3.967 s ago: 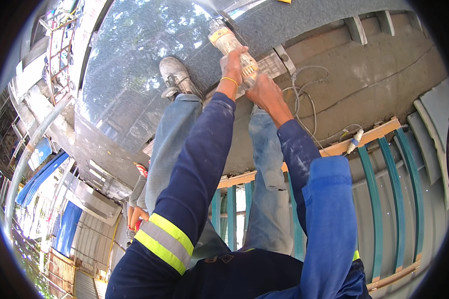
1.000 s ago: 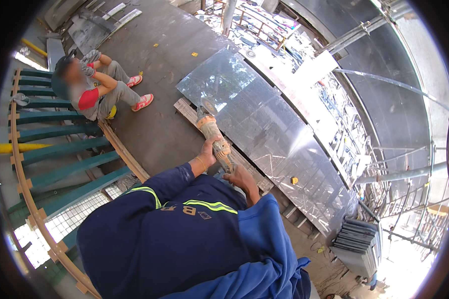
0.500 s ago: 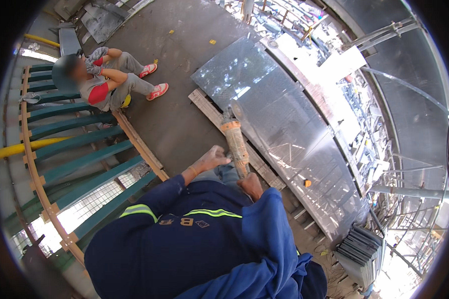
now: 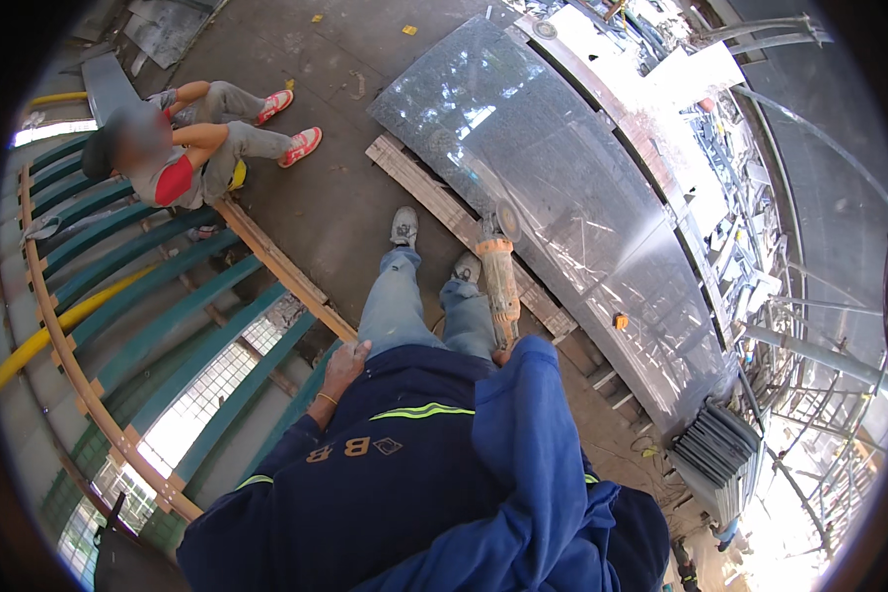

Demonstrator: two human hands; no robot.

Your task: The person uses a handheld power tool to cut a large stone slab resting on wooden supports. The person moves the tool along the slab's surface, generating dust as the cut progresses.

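An angle grinder (image 4: 501, 281) with a worn, orange-and-tan wrapped body points away from me, its round disc (image 4: 507, 219) at the far end beside the edge of a grey stone slab (image 4: 562, 227). My right hand (image 4: 504, 353) is closed round the grinder's near end; the blue sleeve covers much of that hand. My left hand (image 4: 343, 369) hangs by my left hip, holding nothing, its fingers loosely stretched against my jeans (image 4: 395, 301).
The slab lies on wooden boards (image 4: 444, 212) to my right, with a small orange item (image 4: 620, 321) on it. Green slats (image 4: 158, 321) in a wooden frame stand left. A seated person (image 4: 183, 163) is at far left. Stacked dark panels (image 4: 717, 449) are at lower right.
My left hand has drawn back from beside the grinder to my left hip. The grinder has shifted slightly right, still in my right hand. The seated person's gloved hands have lowered from the head.
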